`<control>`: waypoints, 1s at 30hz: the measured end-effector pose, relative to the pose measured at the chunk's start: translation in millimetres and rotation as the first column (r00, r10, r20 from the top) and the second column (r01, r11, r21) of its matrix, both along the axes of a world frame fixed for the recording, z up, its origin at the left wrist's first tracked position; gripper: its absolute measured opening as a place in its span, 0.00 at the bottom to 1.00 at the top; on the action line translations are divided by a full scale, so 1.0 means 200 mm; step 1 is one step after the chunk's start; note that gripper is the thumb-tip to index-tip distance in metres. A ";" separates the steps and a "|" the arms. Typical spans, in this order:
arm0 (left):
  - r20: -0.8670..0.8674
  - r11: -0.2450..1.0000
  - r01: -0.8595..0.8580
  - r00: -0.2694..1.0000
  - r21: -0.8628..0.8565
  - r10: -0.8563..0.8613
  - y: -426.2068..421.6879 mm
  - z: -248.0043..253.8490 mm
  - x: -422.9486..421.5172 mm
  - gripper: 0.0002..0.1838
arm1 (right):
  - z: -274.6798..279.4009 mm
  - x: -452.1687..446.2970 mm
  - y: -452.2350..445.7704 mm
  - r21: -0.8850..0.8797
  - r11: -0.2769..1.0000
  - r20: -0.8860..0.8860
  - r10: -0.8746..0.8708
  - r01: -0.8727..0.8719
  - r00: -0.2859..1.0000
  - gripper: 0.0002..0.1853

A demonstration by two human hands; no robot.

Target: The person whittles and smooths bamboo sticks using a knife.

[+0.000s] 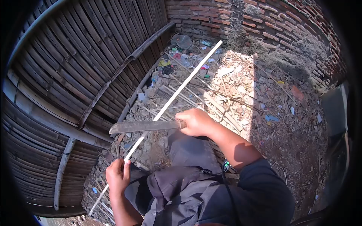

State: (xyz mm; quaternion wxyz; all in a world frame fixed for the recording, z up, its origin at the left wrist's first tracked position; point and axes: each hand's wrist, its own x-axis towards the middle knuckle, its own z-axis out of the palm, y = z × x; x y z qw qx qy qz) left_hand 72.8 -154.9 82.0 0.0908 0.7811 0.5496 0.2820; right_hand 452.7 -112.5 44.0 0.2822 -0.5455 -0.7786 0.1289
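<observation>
A long, pale strip of what looks like split bamboo runs slantwise from the lower left to the upper middle. My left hand is closed around its lower part, thumb pressed along it. In my right hand is a machete, gripped by the handle, its broad dark blade pointing left. The blade crosses over the strip above my left hand; whether the two touch I cannot tell. Most of the handle is hidden in my right fist. My legs in dark trousers are below the blade.
A slatted bamboo wall rises on the left, and a brick wall stands at the back. Rubble and litter cover the ground, with several loose bamboo pieces among it. A dark panel is at the right edge.
</observation>
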 end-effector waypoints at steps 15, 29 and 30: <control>0.018 0.997 -0.033 0.999 0.065 0.032 -0.19 -0.02 -0.21 0.12 | 0.08 -0.27 -0.09 0.053 0.998 0.032 0.015 -0.017 0.999 0.12; 0.045 0.992 -0.117 0.992 0.043 0.115 -0.33 -0.08 -0.32 0.12 | 0.03 -0.39 -0.08 -0.058 0.993 0.028 0.102 -0.100 0.994 0.13; 0.043 0.994 -0.111 0.993 0.023 0.110 -0.32 -0.06 -0.31 0.12 | 0.04 -0.44 -0.09 -0.015 0.989 0.123 0.146 -0.145 0.982 0.13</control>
